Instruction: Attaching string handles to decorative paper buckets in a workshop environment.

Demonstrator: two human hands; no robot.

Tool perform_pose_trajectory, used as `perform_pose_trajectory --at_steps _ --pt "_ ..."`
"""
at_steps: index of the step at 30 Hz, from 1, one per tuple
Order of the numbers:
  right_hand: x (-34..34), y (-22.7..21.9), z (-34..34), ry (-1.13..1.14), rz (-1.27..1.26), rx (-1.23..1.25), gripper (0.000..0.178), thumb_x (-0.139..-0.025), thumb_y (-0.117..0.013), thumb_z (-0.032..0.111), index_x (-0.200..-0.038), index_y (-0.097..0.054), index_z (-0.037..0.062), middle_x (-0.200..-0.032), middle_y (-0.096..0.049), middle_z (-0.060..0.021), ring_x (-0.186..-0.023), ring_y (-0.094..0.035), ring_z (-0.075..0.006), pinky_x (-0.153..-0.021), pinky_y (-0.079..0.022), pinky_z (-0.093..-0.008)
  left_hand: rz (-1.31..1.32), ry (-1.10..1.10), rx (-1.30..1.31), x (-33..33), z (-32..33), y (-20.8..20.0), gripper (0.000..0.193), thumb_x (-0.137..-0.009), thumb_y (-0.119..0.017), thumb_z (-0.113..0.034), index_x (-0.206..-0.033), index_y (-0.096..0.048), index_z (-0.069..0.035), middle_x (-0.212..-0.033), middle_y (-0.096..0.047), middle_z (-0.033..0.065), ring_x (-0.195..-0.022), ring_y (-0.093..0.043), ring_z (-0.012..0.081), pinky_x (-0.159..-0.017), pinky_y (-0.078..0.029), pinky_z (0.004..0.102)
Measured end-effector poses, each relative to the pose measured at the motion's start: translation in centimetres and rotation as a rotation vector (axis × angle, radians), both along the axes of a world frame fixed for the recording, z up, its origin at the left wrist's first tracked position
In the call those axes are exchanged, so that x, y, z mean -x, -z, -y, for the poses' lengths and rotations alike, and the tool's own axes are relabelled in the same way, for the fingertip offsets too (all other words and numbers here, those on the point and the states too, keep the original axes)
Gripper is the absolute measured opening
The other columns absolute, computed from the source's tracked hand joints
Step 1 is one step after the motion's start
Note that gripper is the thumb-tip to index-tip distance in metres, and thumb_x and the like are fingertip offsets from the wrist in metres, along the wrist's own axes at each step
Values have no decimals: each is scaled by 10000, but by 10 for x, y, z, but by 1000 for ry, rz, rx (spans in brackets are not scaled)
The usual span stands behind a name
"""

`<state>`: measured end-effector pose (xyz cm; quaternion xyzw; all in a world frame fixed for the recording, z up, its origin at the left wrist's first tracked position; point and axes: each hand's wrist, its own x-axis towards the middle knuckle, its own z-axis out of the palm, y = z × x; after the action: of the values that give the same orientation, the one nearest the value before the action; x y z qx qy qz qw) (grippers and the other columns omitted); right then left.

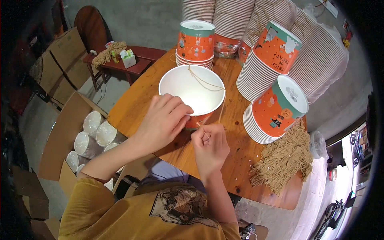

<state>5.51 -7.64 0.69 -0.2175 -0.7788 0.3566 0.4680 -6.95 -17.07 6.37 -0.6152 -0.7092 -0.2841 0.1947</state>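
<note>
An orange paper bucket [176, 87] with a white inside stands on the wooden table in front of me, its mouth tilted toward me. My left hand [163, 122] is closed at the near rim, thumb and fingers gripping it. Just right of it, below the rim, my right hand [211, 149] is curled round a thin tan cord [222, 110]. That cord runs from the far rim, loops inside the bucket and crosses the right rim down to my right fist. The fingertips of my left hand are partly hidden.
Stacks of upturned orange buckets [276, 110] stand at the right, with another stack [196, 44] behind. Tan cords [282, 160] lie heaped at the table's right edge. Left of the table, a cardboard box [64, 132] holds wrapped white stacks. A red bench [138, 66] stands beyond.
</note>
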Motion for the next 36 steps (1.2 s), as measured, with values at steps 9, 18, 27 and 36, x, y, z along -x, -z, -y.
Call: perform_pose_trajectory --at_steps 9,18,27,36 --pt "6 -2 -6 169 113 -156 240 -796 -657 113 -896 -440 127 -780 -530 -59 -594 -578 -307 -474 -468 -409 108 58 27 -7 -6 -4 255 -800 -650 -49 -1045 -593 -90 -874 -550 64 -868 -530 257 -800 -365 367" --pt "11 0 -7 152 81 -127 221 -804 -668 103 -880 -461 97 -795 -564 -70 -603 -601 -269 -514 -486 -379 154 74 57 -8 -8 -6 261 -815 -647 -71 -1070 -593 -85 -858 -553 65 -851 -533 250 -793 -366 367" --pt "13 1 -9 159 88 -150 264 -791 -680 121 -898 -439 126 -809 -558 -67 -620 -606 -311 -486 -479 -415 699 242 498 26 -31 -33 219 -933 -529 -162 -1114 -603 -62 -921 -634 117 -903 -623 251 -779 -489 362" --pt "4 -13 -9 70 199 -74 209 -836 -652 124 -940 -471 105 -822 -555 -77 -649 -608 -283 -551 -488 -380 663 390 817 40 -52 -40 112 -957 -510 -158 -940 -520 -48 -804 -566 74 -746 -556 162 -682 -463 329"
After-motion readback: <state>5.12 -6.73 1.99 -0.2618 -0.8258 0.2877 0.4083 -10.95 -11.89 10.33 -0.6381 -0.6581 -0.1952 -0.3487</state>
